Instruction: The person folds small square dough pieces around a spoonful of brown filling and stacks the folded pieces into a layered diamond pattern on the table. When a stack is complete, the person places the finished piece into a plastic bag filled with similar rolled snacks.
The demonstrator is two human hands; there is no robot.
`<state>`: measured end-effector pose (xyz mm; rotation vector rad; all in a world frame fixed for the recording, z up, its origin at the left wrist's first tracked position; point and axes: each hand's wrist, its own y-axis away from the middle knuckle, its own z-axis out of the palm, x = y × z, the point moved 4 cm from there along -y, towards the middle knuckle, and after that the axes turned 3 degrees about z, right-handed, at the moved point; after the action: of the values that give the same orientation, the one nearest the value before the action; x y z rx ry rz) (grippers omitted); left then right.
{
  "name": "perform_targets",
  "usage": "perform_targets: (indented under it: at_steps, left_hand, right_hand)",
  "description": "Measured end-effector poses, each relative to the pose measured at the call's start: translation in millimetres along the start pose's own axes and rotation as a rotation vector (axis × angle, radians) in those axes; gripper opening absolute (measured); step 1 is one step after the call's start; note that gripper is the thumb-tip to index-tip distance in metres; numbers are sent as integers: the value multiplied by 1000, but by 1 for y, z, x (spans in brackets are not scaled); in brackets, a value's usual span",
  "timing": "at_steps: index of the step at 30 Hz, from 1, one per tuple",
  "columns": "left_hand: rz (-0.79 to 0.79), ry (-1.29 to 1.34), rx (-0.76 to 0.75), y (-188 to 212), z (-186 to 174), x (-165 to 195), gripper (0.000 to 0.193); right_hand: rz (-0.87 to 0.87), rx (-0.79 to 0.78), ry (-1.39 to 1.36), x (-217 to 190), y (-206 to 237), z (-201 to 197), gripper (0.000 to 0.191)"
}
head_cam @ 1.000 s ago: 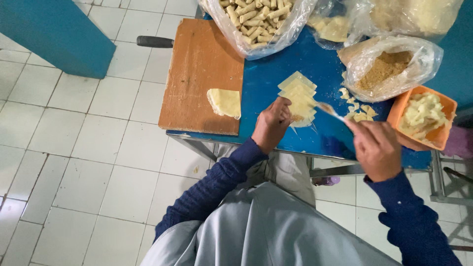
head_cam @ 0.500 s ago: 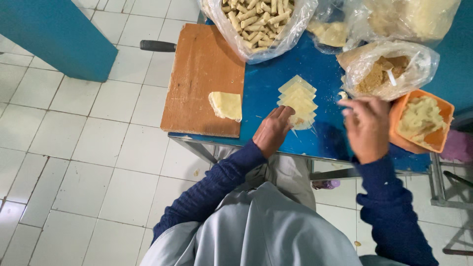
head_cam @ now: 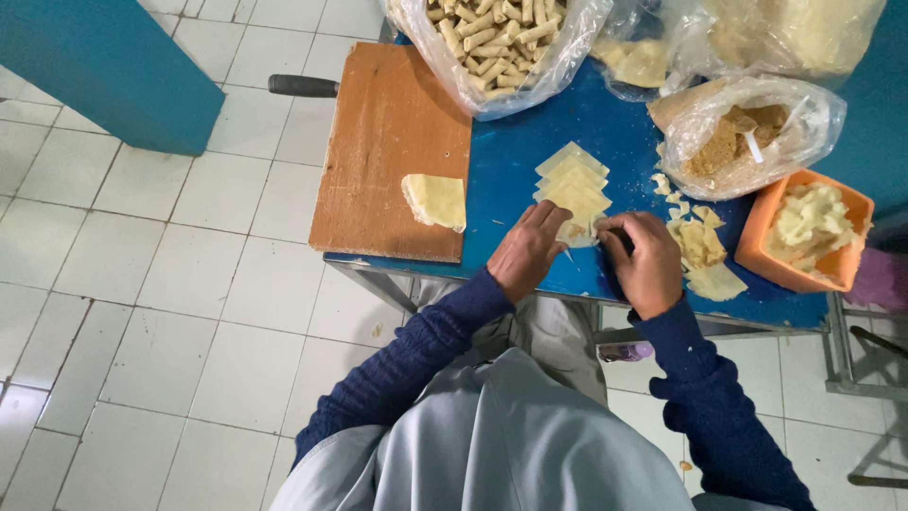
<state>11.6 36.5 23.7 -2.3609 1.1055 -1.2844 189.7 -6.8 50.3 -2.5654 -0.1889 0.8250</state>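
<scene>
Drawn back from the orange tub since a moment ago, right hand [head_cam: 651, 260] now down beside left hand [head_cam: 528, 251], both meeting over the nearest wrapper [head_cam: 575, 230] at the front edge of the blue counter [head_cam: 515, 161]. Fingers curled and pinching at that pale square; whether truly clamped on it cannot be told, the thumbs hiding the grip. Lined up just beyond the fingertips, a short row of flat wrappers [head_cam: 571, 180], overlapping, not yet rolled. To the right, scraps and loose wrapper pieces [head_cam: 702, 248], then the orange tub [head_cam: 806, 237] of pale filling, then a plastic bag of brown crumbs [head_cam: 747, 132]. On the wooden board [head_cam: 378, 151] to the left, a small stack of sheets [head_cam: 435, 201] waiting untouched. At the back, a large bag of finished rolls [head_cam: 492, 33], heaped high. Judging by that bag, much work done; judging by the row and the stack, several pieces left to fill and roll.
</scene>
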Motion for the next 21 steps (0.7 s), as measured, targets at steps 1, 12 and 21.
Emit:
perform_targets:
  at_steps: [1,12,21]
  left_hand:
    - [-2,2,-4,0,0,0,47]
    - [16,24,-6,0,2,-2,50]
    - [-7,25,-18,0,5,-5,47]
  right_hand:
    - [21,-4,1,0,0,0,9]
    - [23,-43,-199,-14,-1,1,19]
    - [-236,-130,86,-3,-3,5,34]
